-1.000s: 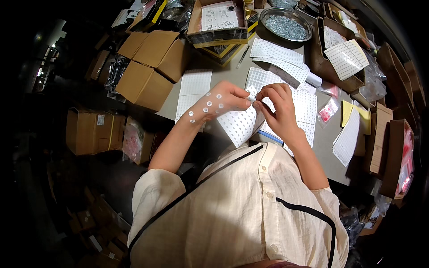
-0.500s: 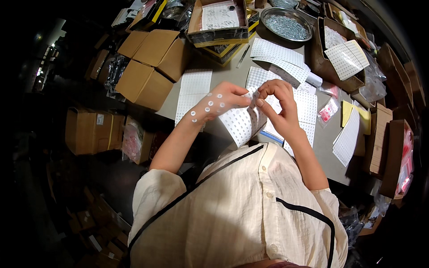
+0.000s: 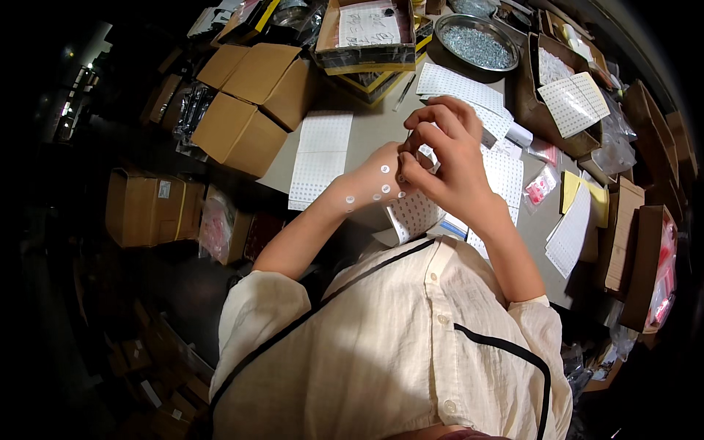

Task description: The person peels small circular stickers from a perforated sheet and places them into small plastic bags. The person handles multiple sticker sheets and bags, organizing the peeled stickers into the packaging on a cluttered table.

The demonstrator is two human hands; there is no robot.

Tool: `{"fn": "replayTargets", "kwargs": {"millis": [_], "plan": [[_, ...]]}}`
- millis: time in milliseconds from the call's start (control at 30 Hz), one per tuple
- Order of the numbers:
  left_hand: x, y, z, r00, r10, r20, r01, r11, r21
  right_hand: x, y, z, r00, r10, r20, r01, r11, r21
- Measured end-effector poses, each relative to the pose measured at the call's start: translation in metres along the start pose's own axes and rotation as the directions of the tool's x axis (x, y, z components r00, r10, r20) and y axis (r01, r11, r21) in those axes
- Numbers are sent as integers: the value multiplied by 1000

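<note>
My left hand [image 3: 375, 178] has several small round white stickers stuck to its back and wrist. It grips a bent sheet of round stickers [image 3: 415, 218], which hangs below the hands near my shirt. Its fingertips are hidden behind my right hand [image 3: 456, 158]. That hand is closed in a pinch, its thumb and index finger touching the left hand near the knuckles. Anything between those fingertips is too small or hidden to make out. More sticker sheets [image 3: 503, 180] lie on the table beside and beyond my right hand.
A white sheet [image 3: 320, 150] lies to the left, next to an open cardboard box [image 3: 238, 139]. Beyond are a box holding a handwritten paper [image 3: 368, 26] and a metal bowl of small shiny pieces [image 3: 477, 42]. Boxes and small bags [image 3: 541, 185] stand along the right.
My right hand has moved up and left, from the sheet's edge onto my left hand. My left hand has turned and shifted slightly right, covering more of the sheet.
</note>
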State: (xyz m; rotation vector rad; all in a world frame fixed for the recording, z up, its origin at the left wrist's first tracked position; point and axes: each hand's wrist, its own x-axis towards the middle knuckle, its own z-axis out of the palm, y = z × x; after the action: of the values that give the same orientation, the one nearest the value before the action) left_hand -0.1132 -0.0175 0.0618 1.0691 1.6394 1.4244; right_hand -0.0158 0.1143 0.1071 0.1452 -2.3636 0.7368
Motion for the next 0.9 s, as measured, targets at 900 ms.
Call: {"fn": "replayTargets", "kwargs": {"millis": [900], "plan": [[-5,22,-22,906,-398,143,418,895,-159,-70,26,8,941,302,156,-336,892,303]]}}
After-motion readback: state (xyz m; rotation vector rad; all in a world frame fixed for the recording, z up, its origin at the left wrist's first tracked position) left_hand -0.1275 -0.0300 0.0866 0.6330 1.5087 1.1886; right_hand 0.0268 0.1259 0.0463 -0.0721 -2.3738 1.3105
